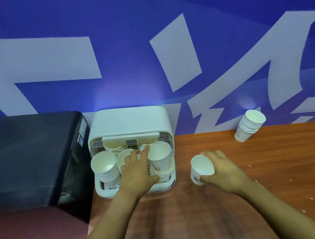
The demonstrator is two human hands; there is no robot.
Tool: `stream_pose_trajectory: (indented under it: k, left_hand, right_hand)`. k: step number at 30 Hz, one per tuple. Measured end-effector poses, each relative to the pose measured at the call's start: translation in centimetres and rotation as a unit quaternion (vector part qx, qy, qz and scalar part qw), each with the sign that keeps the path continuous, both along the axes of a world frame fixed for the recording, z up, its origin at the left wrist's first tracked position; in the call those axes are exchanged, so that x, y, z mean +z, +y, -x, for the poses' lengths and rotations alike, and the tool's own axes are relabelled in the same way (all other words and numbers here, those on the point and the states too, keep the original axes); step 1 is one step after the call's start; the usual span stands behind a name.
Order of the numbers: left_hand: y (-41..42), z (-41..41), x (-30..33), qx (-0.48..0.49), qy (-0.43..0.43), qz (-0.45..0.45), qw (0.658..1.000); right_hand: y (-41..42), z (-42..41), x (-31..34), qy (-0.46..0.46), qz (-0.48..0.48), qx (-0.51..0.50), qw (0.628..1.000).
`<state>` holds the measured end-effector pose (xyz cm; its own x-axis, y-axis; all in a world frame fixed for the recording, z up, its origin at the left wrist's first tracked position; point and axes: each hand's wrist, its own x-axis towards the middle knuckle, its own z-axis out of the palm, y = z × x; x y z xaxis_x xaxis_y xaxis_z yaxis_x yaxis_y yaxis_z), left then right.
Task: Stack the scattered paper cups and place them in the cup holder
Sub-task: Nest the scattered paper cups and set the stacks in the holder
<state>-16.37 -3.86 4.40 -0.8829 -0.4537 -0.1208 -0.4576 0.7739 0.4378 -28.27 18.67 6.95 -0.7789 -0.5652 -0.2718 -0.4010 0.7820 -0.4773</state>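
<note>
1. Fingers (216, 156) of the right hand (223, 167) curl round a single paper cup (201, 168) at about five o'clock from the picture's middle; the thumb lies across its near side, the other fingers wrap its far side, and the open mouth tilts toward the camera.
2. That cup sits low over the wooden table (280, 163); whether its base touches the wood cannot be told, as the frame is blurred there.
3. At seven o'clock from the held cup, the left hand (135, 171) reaches into the white cup holder (128, 121). Its index finger points straight toward twelve o'clock, and the thumb presses the side of the right-hand cup stack (159, 159), so the hand takes the stack loosely between thumb and fingers.
4. This stack stands tilted in the holder's right front slot, its top cup leaning toward six o'clock.
5. Left of the hand, at nine o'clock, another stack (104, 168) stands in the left front slot, and a lone cup mouth (123, 159) shows just beside the knuckles.
6. Further cups (113, 147) sit at the back of the holder under its lid.
7. A black box-like appliance (26, 154) stands touching or just beside the holder at nine o'clock.
8. Well apart, at two o'clock from the right hand, a leaning stack of cups (249, 124) rests on the table's far edge against the blue wall (140, 30) with its large pale lettering.
</note>
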Motion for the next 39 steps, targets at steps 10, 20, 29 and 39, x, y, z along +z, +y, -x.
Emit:
stream_pose_trajectory:
  k: [10, 20, 29, 39]
  left_hand:
    - [-0.9, -1.3, 0.6, 0.003, 0.078, -0.027, 0.997]
    - [-1.2, -5.4, 1.3, 0.060, 0.107, -0.039, 0.992]
    - [1.2, -6.8, -0.1, 0.056, 0.069, -0.112, 0.990]
    - [4.1, -2.4, -2.1, 0.152, 0.114, -0.374, 0.908]
  right_hand:
    - [-2.8, -1.6, 3.2, 0.074, 0.133, 0.011, 0.988]
    - [-8.8, -4.4, 2.0, 0.075, 0.221, 0.007, 0.972]
    - [-9.7, -3.8, -2.9, -0.016, 0.067, 0.059, 0.996]
    - [-7.8, -4.8, -5.1, -0.242, 0.217, -0.137, 0.936]
